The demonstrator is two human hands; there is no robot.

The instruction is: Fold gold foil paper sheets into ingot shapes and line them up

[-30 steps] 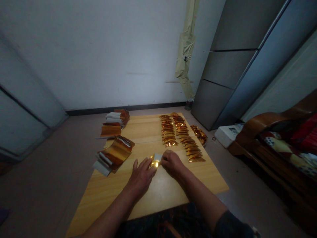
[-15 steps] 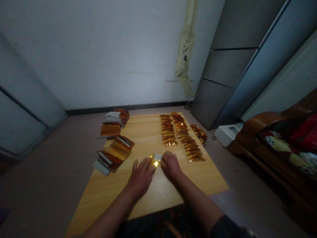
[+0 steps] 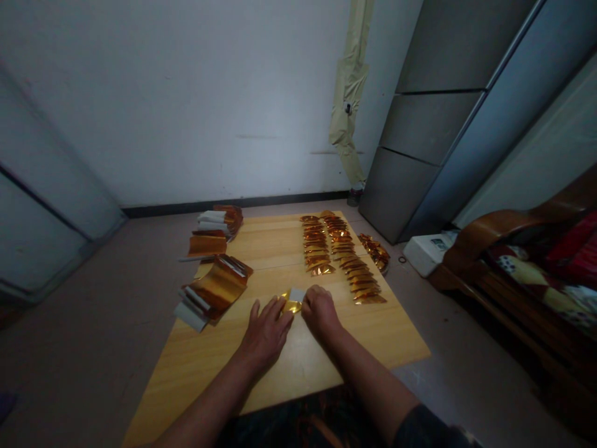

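Observation:
A small sheet of gold foil paper [image 3: 293, 301] with a white back lies on the wooden board [image 3: 280, 361] between my two hands. My left hand [image 3: 267, 331] lies flat with its fingers spread, the fingertips pressing the sheet's left side. My right hand [image 3: 321, 310] is curled, pinching the sheet's right edge against the board. Part of the sheet is hidden under my fingers.
Two rows of folded gold pieces [image 3: 342, 255] run up the board's right half, with a loose heap [image 3: 375, 251] at its right edge. Stacks of unfolded gold sheets [image 3: 213, 289] sit on the left. A grey cabinet [image 3: 420, 124] and wooden sofa [image 3: 522, 261] stand to the right.
My right hand has slid slightly left along the gold sheet. My left hand has stayed pressed where it was.

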